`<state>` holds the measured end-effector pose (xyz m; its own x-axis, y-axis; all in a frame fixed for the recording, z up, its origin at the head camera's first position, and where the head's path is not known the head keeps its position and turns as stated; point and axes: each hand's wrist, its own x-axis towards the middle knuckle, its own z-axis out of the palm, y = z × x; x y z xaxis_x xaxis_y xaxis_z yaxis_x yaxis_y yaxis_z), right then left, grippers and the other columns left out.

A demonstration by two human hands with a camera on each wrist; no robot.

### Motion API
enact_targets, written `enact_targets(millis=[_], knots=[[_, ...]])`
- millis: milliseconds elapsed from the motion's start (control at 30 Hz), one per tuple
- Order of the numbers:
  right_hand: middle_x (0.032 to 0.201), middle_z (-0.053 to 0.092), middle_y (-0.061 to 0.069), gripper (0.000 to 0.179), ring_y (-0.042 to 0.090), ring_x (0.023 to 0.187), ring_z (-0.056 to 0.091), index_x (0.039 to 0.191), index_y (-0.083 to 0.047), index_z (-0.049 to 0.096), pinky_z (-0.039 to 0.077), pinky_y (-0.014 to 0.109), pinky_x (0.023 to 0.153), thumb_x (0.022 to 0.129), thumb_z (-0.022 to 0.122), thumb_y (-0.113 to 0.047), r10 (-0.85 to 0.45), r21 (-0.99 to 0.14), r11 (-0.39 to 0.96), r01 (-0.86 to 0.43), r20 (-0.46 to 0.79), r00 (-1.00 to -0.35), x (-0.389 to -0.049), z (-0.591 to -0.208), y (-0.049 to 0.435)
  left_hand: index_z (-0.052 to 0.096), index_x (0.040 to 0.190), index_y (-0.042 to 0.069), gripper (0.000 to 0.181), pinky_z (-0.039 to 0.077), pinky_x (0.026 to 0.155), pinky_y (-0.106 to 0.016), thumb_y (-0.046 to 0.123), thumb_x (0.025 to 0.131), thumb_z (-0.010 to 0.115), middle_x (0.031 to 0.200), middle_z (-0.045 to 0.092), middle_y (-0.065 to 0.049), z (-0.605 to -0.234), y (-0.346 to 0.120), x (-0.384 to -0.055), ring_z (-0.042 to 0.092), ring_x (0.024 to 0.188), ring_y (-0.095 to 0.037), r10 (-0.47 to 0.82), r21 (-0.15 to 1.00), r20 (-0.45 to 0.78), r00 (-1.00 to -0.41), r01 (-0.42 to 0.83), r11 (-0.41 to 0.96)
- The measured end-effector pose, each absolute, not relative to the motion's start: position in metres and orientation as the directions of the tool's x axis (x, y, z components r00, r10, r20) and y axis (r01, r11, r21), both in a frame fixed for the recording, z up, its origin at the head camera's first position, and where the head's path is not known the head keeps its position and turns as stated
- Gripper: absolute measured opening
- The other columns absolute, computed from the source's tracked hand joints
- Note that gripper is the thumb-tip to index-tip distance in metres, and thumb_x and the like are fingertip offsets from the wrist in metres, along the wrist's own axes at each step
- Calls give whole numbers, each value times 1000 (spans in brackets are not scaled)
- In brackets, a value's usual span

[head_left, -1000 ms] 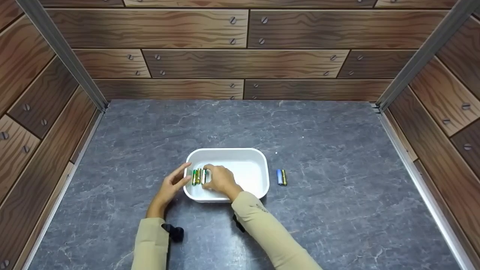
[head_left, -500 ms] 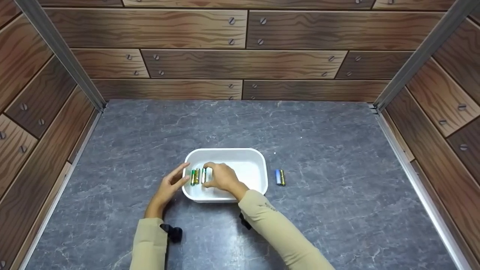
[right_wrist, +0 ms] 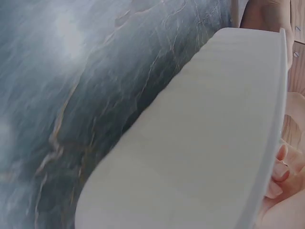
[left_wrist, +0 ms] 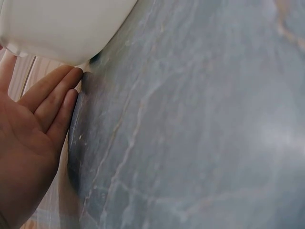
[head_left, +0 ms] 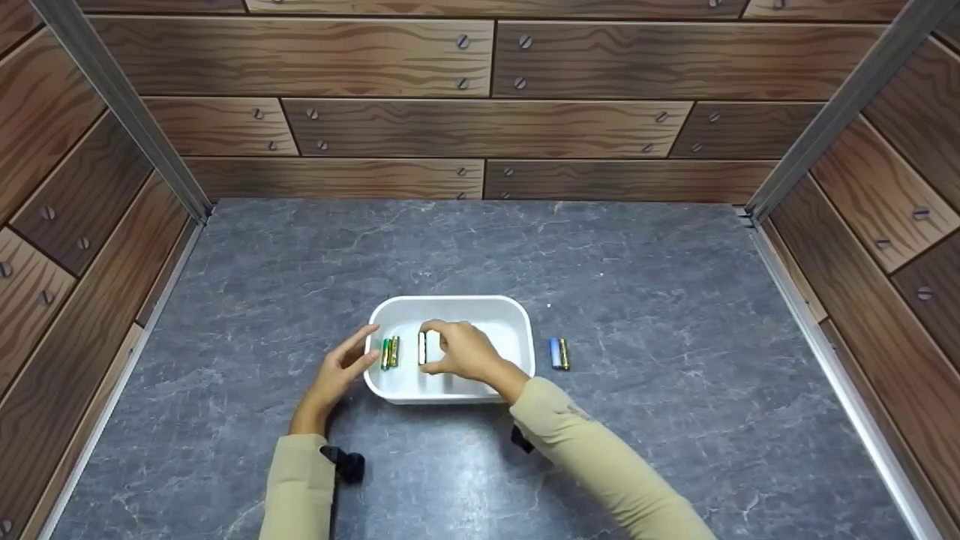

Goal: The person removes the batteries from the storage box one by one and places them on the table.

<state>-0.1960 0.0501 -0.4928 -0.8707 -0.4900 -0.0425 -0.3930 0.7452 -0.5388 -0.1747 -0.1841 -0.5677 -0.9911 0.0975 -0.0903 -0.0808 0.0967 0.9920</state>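
A white plastic tub (head_left: 450,399) stands on the grey marbled surface. Over its inside, my right hand (head_left: 471,352) pinches a white battery (head_left: 422,349) by its ends, between thumb and fingers. Two batteries lie side by side at the tub's left end, one green and gold (head_left: 385,354), one gold (head_left: 394,351). My left hand (head_left: 337,375) is at the left rim, its fingers extended; in the left wrist view they reach the tub's outer wall (left_wrist: 66,28). The tub wall (right_wrist: 190,129) hides much of my right hand in the right wrist view.
Right of the tub, a blue battery (head_left: 555,353) and a gold-and-black battery (head_left: 565,354) lie together on the surface. Wood-patterned panels (head_left: 480,60) enclose the back and both sides, with metal posts (head_left: 127,112) at the corners.
My right hand has moved the white battery rightward, away from the two batteries at the tub's left end. My left hand has stayed at the rim.
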Motion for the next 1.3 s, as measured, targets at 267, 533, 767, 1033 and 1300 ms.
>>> enact_targets(millis=[267, 533, 767, 1033, 1300], knots=[[67, 47, -6, 58, 9, 62, 40, 123, -12, 62, 31, 22, 57, 71, 85, -25, -490, -543, 737, -402, -20, -871, -196, -486, 73, 48, 141, 3, 49, 49, 85, -15, 4, 93, 60, 138, 54, -27, -567, -183, -174, 59, 118, -22, 86, 992, -84, -993, -75, 100], [65, 46, -5, 57, 9, 59, 38, 123, -9, 62, 30, 21, 56, 73, 84, -24, -489, -568, 716, -406, 7, -872, -195, -481, 94, 48, 141, 6, 50, 48, 87, -14, 4, 93, 60, 140, 53, -24, -568, -186, -173, 56, 123, -29, 100, 993, -86, -991, -78, 85], [63, 43, -6, 52, 8, 58, 36, 122, -9, 63, 31, 20, 57, 75, 83, -21, -497, -608, 678, -414, 36, -867, -196, -476, 108, 47, 142, 6, 50, 46, 89, -12, 6, 94, 59, 143, 50, -24, -567, -185, -174, 50, 131, -36, 113, 993, -97, -989, -89, 73], [63, 47, 3, 53, 6, 58, 36, 121, -2, 62, 32, 18, 57, 74, 82, -15, -499, -682, 618, -390, 43, -866, -194, -476, 131, 46, 142, 3, 50, 47, 87, -14, 4, 93, 59, 141, 51, -26, -568, -183, -174, 52, 128, -38, 109, 994, -70, -992, -61, 86], [62, 45, -1, 53, 6, 56, 35, 121, 1, 62, 32, 17, 56, 74, 82, -13, -472, -691, 629, -356, 24, -881, -194, -477, 155, 47, 141, 2, 50, 49, 84, -15, 3, 93, 59, 141, 51, -26, -570, -183, -175, 56, 123, -31, 103, 994, -69, -992, -60, 87]])
